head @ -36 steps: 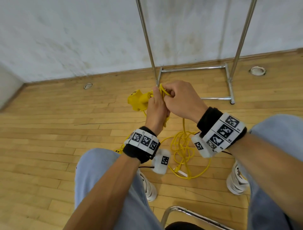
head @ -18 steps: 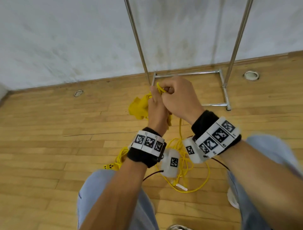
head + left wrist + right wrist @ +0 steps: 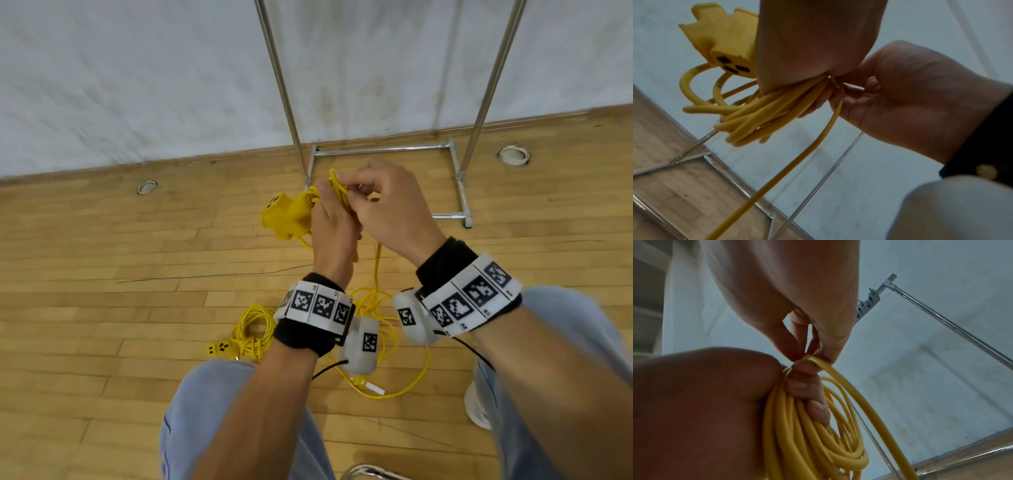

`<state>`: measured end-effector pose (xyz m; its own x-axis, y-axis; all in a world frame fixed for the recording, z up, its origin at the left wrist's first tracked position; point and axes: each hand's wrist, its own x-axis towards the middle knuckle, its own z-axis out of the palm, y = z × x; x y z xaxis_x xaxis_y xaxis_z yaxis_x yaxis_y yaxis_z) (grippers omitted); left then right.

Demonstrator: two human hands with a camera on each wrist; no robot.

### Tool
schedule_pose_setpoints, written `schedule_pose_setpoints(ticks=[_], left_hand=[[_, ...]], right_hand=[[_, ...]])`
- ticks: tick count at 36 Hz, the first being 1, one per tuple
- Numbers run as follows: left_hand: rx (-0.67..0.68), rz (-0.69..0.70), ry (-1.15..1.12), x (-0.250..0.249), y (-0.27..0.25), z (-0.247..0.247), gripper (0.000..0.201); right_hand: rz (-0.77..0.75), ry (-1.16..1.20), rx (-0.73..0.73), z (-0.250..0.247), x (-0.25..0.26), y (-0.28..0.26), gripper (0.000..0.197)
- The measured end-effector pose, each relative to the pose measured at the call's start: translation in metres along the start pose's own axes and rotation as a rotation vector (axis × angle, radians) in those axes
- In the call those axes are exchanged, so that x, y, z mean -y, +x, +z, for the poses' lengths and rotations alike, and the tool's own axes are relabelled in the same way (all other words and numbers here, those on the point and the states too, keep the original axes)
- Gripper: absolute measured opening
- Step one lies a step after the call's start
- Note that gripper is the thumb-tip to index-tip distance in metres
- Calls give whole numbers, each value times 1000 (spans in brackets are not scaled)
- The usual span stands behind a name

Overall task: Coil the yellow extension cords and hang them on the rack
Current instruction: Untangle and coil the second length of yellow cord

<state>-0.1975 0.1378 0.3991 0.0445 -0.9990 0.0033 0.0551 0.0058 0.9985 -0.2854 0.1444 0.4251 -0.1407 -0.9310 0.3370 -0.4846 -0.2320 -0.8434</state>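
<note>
My left hand grips a bundle of yellow cord loops, with the cord's yellow socket block sticking out to its left. My right hand pinches one strand of the same cord at the top of the coil. A loose strand hangs from the hands down to a slack pile on the floor. A second yellow cord lies bundled on the floor by my left knee. The chrome rack stands just beyond my hands, against the wall.
Wooden floor runs to a white wall. Two round floor fittings sit near the wall. My knees and a white shoe are below the hands. A chrome chair edge shows at the bottom.
Both hands stay together on the coil and have risen slightly toward the rack. The right hand's fingers have opened from a full wrap to a pinch on one strand. My view has lifted.
</note>
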Motion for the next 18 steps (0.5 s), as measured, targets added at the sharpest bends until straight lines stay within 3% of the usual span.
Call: schedule_pose_setpoints(ticks=[6, 10, 13, 18], left_hand=[[-22, -13, -30, 4, 4, 1, 77], [-40, -78, -58, 1, 1, 4, 63], [-49, -118, -60, 1, 0, 4, 65], [-34, -167, -85, 1, 0, 2, 66]], right_hand=[[136, 195, -189, 7, 1, -13, 16], [233, 280, -107, 4, 3, -16, 26], [285, 320, 0, -2, 5, -16, 31], [216, 187, 79, -9, 0, -15, 35]])
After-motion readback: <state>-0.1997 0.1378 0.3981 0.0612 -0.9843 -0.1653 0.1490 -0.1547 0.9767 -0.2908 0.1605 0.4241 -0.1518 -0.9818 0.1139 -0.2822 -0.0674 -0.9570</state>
